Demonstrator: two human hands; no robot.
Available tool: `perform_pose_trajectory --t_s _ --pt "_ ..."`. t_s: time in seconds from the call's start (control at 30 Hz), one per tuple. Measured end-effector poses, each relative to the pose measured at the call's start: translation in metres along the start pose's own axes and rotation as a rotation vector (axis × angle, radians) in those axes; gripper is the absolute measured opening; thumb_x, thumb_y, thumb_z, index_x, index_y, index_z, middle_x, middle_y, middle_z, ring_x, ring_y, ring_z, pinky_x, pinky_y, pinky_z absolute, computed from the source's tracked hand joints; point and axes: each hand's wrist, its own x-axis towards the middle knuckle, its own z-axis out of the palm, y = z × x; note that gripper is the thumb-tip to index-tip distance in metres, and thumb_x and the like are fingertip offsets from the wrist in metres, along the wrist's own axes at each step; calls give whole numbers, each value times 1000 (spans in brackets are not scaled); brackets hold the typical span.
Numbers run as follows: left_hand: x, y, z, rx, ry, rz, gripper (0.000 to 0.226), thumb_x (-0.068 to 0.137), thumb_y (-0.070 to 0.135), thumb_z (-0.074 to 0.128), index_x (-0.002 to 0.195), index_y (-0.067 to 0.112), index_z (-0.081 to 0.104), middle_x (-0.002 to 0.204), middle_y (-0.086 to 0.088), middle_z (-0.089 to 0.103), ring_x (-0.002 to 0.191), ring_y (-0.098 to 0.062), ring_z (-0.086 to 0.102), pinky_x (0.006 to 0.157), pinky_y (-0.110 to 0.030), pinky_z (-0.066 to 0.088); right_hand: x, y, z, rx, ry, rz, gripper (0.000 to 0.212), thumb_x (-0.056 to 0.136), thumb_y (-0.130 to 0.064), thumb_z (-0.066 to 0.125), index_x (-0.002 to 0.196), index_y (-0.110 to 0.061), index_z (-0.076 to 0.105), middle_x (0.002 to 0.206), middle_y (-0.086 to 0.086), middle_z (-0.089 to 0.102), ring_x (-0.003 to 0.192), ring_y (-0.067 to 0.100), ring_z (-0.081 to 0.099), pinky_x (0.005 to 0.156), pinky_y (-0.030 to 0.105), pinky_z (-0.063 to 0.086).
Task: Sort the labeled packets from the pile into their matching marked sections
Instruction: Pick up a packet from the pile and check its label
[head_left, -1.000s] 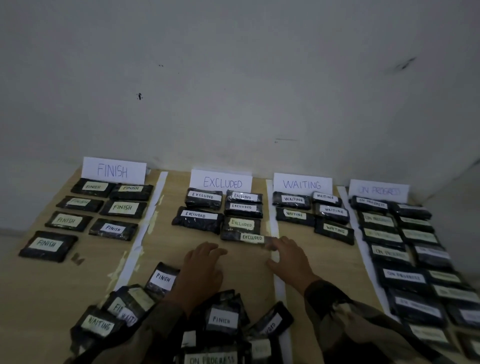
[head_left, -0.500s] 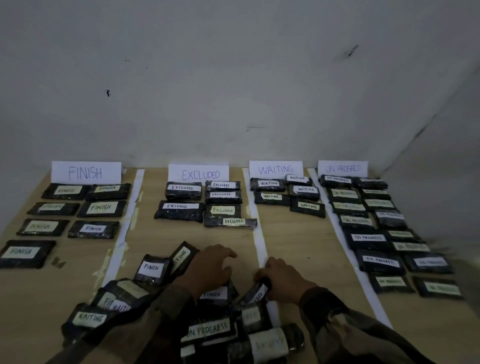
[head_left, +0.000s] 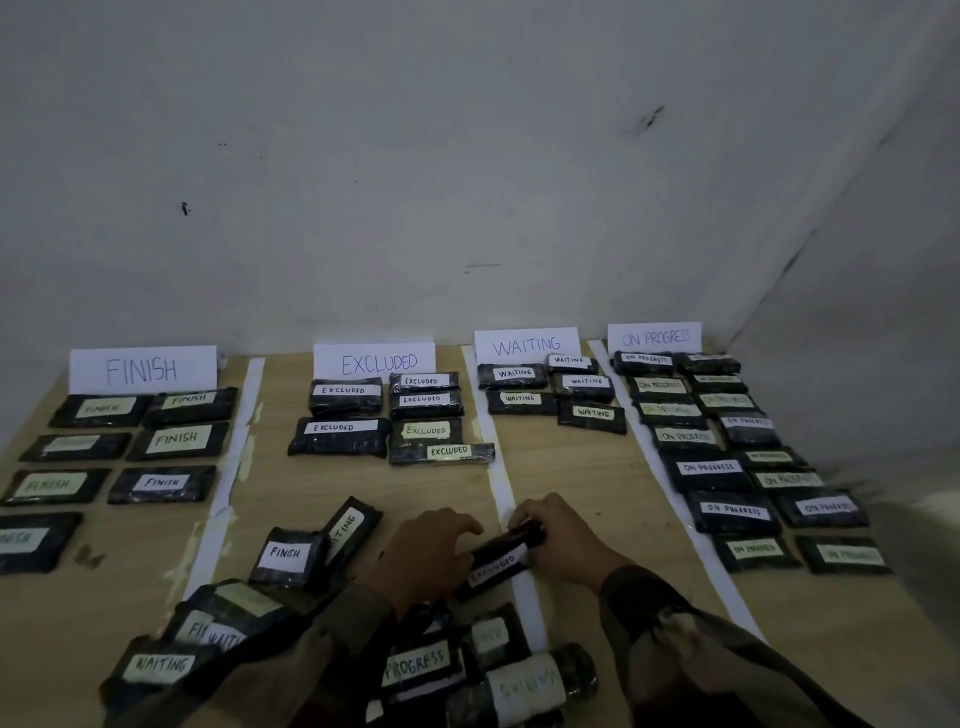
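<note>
A pile of black labeled packets (head_left: 415, 660) lies at the near edge of the wooden table (head_left: 582, 478). My right hand (head_left: 566, 535) grips the far end of a black packet labeled EXCLUDED (head_left: 496, 564), lifted at the pile's top. My left hand (head_left: 426, 556) rests beside that packet's left side with curled fingers; whether it holds anything is unclear. Four sections carry paper signs: FINISH (head_left: 143, 369), EXCLUDED (head_left: 374, 361), WAITING (head_left: 527, 344), ON PROGRESS (head_left: 654, 338). Each section holds several matching packets.
White paper strips (head_left: 228, 467) divide the sections. Loose packets labeled FINISH (head_left: 285, 553) and WAITING (head_left: 350, 527) lie left of my hands. A grey wall (head_left: 467, 182) stands behind the table and along its right side.
Both hands pulled back from the EXCLUDED section to the pile. My right hand took hold of an EXCLUDED packet and raised its far end.
</note>
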Motion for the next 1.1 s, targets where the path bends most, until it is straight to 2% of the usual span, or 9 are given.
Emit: perform_pose_trajectory --t_s 0.13,0.3,0.47,0.53,0.63,0.73,0.83,0.97,1.1 --pt "3 5 -1 -24 16 -2 38 90 26 52 128 27 47 123 1 54 108 -17 51 93 -32 44 -1 -4 -18 131 68 9 43 76 1 69 77 -38 51 102 0 51 93 17 51 69 14 41" --pt "10 3 -4 -96 102 -63 41 89 13 49 128 25 46 121 -1 56 108 -18 52 90 -33 46 -2 -6 -27 360 49 30 28 81 1 66 87 -25 58 98 -8 57 90 14 56 74 22 51" --pt "11 -5 -18 -228 113 -106 27 87 5 46 109 22 49 111 -2 61 88 -15 52 66 -25 38 0 -12 -25 463 -6 10 29 83 -3 67 100 -25 59 107 2 57 90 13 59 69 18 51" --pt "11 -12 -22 -287 89 -135 26 87 3 45 103 23 46 109 -3 59 83 -15 52 58 -22 37 3 -16 -22 382 -26 -44 40 77 -7 74 105 -30 57 114 6 51 96 19 57 73 20 52" --pt "8 -26 -27 -395 45 -195 24 89 2 43 102 22 45 110 -5 57 82 -17 57 52 -17 41 11 -24 -13 137 -51 -167 60 69 -10 77 120 -29 51 114 0 40 103 15 51 83 19 49" --pt "2 -37 -34 -433 94 -255 25 90 1 42 98 23 47 111 -4 57 84 -12 54 52 -12 40 21 -36 -3 -51 23 -265 57 71 -13 72 124 -23 52 114 -3 39 102 17 53 84 24 47" --pt "-7 -51 -39 -398 200 -298 26 90 4 46 105 25 49 115 -2 57 90 -11 52 64 -14 40 34 -50 6 -180 69 -328 50 77 -23 68 123 -24 52 118 -2 43 102 18 52 80 25 45" --pt "-25 -78 -40 -183 367 -369 45 90 19 51 134 21 40 135 -1 46 120 -19 45 97 -31 40 52 -68 16 -324 77 -324 52 79 -37 66 127 -27 50 118 -2 47 108 18 48 77 27 42" --pt "-42 -105 -39 27 465 -366 55 84 29 58 134 12 45 135 -7 49 124 -26 46 99 -40 41 72 -86 29 -402 86 -330 57 79 -48 64 129 -28 49 113 -2 48 103 18 48 79 28 42"
